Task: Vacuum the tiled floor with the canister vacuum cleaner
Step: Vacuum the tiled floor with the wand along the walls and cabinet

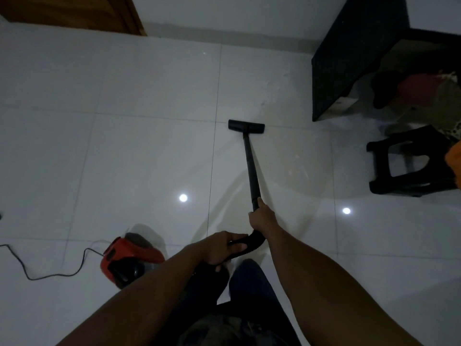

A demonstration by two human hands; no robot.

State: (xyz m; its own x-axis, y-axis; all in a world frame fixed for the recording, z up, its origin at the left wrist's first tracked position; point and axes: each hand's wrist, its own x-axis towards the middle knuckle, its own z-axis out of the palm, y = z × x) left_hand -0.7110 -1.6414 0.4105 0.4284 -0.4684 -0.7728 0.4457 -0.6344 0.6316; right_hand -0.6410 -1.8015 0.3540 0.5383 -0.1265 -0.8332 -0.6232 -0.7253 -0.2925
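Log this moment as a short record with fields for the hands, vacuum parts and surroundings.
left hand: grips the curved handle
right hand: grips the wand near its upper end
floor head: on the tiled floor, ahead of the person
canister: red, on the floor to the person's left
power cord: trails left from the canister
nearby: black stool and dark cabinet to the right; wooden door at top left
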